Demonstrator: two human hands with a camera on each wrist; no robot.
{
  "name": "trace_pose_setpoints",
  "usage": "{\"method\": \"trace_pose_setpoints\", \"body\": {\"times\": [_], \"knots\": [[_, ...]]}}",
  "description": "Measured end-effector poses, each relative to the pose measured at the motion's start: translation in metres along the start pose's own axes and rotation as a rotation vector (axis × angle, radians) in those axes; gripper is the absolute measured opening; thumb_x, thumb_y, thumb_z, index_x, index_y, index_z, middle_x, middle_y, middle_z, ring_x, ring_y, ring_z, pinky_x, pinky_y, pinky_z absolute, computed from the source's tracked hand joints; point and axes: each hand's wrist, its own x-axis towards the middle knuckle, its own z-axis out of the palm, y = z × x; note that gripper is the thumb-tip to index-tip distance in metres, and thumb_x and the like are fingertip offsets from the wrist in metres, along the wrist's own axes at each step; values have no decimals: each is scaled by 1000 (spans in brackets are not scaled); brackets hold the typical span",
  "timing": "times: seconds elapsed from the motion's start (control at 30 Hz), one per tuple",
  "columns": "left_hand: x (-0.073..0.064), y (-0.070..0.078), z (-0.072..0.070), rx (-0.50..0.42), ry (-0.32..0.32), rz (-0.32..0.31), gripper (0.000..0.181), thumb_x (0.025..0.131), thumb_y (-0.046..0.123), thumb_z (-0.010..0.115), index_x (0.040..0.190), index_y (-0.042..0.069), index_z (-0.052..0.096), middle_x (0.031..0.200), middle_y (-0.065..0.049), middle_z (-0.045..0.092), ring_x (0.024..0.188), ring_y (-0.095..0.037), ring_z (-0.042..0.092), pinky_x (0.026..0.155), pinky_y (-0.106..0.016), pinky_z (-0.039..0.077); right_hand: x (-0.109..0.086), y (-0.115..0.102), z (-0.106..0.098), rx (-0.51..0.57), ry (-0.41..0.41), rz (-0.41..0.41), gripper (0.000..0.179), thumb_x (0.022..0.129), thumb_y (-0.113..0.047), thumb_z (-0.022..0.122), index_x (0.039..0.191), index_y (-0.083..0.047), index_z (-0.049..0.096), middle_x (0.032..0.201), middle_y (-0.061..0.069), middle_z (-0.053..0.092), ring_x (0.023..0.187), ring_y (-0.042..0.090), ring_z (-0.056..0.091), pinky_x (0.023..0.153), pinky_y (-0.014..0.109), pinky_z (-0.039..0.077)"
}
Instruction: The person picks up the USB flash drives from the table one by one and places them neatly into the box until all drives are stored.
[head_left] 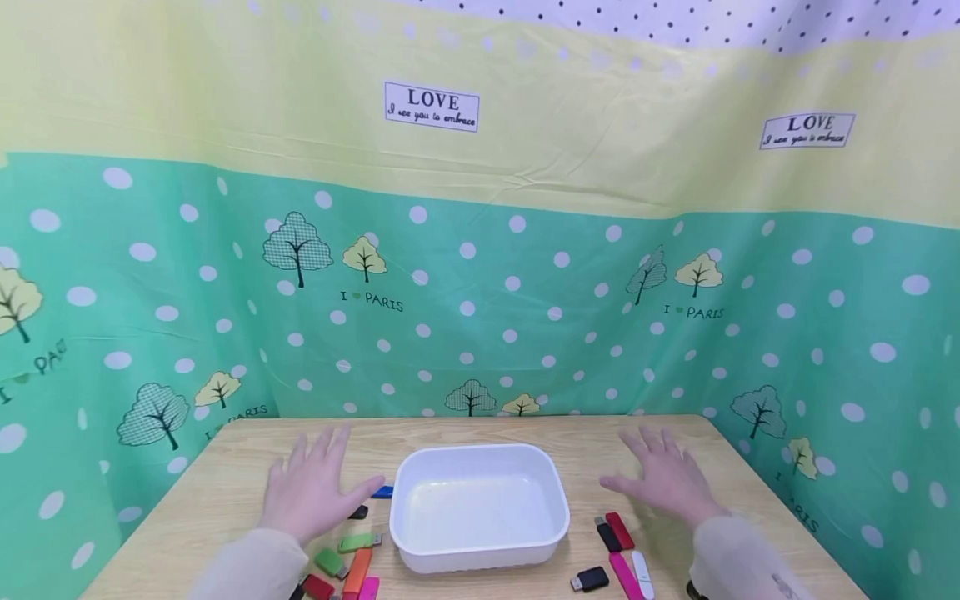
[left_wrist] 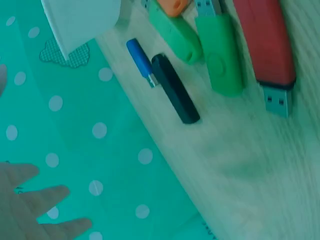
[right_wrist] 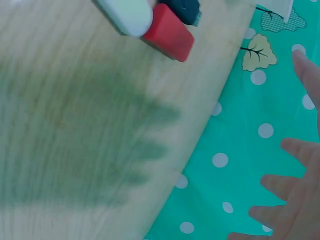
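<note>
My left hand (head_left: 311,487) is spread over the left side of the table, holding nothing. Close to its thumb lie a blue USB stick (head_left: 382,492) and a black one (left_wrist: 175,89). Nearer the front are green sticks (left_wrist: 220,55), an orange one (head_left: 356,573), a red one (left_wrist: 267,42) and a pink one (head_left: 368,588). Fingers apart, my right hand (head_left: 663,479) hovers above the right side, its shadow on the wood. Below it lie a red stick (right_wrist: 170,34), black sticks (head_left: 590,579), a pink one (head_left: 625,577) and a white one (head_left: 642,575).
Between the hands stands a white plastic tub (head_left: 480,560) with nothing visible inside. The wooden table (head_left: 360,437) ends at a green and yellow printed curtain (head_left: 517,333) that hangs behind it and along both sides.
</note>
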Motion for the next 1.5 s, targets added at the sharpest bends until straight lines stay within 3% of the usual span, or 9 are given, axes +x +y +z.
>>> {"method": "trace_pose_setpoints", "body": {"times": [0.17, 0.3, 0.5, 0.7, 0.93, 1.03, 1.17, 1.37, 1.5], "knots": [[-2, 5, 6, -6, -18, 5, 106, 81, 85, 43, 150, 5, 38, 144, -27, 50, 129, -57, 43, 99, -75, 37, -2, 4, 8, -4, -46, 7, 102, 76, -83, 54, 144, -7, 49, 152, 32, 35, 135, 63, 27, 99, 79, 33], [-2, 10, 11, -10, -60, -9, 99, 83, 79, 50, 148, 4, 43, 139, -26, 54, 124, -53, 48, 96, -72, 40, -4, 3, 15, 27, -102, 51, 97, 76, -79, 58, 141, -7, 53, 151, 31, 38, 134, 61, 32, 97, 77, 37], [-1, 20, 20, -24, -120, -25, 96, 83, 78, 51, 143, 3, 49, 132, -25, 60, 118, -50, 55, 94, -69, 45, -7, 2, 24, 64, -136, 88, 83, 78, -68, 68, 134, -7, 59, 144, 30, 46, 128, 55, 43, 95, 72, 43], [-2, 29, 26, -108, -125, -4, 77, 88, 60, 62, 133, -3, 57, 125, -24, 65, 113, -45, 61, 88, -61, 54, -7, 0, 33, 64, -173, 135, 68, 76, -63, 72, 120, -11, 68, 124, 19, 62, 109, 40, 58, 87, 63, 52], [0, 34, 32, -151, -146, -14, 68, 89, 49, 66, 127, -6, 60, 116, -24, 69, 109, -43, 65, 87, -59, 55, -8, -1, 41, 101, -217, 176, 55, 76, -58, 75, 107, -12, 71, 102, 6, 67, 90, 22, 59, 80, 53, 56], [1, 35, 35, -150, -154, -20, 68, 89, 48, 66, 127, -8, 59, 112, -23, 70, 104, -41, 67, 86, -58, 56, -9, 0, 44, 121, -227, 188, 52, 77, -56, 76, 104, -12, 71, 96, 3, 67, 81, 18, 57, 72, 43, 56], [2, 36, 39, -151, -161, -25, 67, 89, 47, 67, 127, -8, 60, 108, -22, 72, 95, -34, 69, 86, -57, 57, -11, 0, 48, 149, -240, 196, 46, 79, -52, 76, 100, -12, 71, 81, -1, 62, 70, 15, 51, 60, 31, 45], [3, 40, 43, -154, -146, -24, 60, 89, 43, 68, 121, -7, 63, 99, -19, 73, 84, -27, 69, 80, -53, 59, -15, -2, 46, 142, -246, 195, 32, 82, -44, 75, 84, -13, 67, 69, -1, 56, 65, 15, 49, 56, 27, 38], [2, 42, 46, -178, -142, -26, 53, 89, 41, 68, 113, -6, 65, 80, -9, 69, 68, -18, 60, 68, -43, 59, -16, -5, 45, 140, -259, 212, 28, 83, -39, 75, 81, -13, 65, 68, -1, 56, 64, 15, 50, 57, 27, 38]]}}
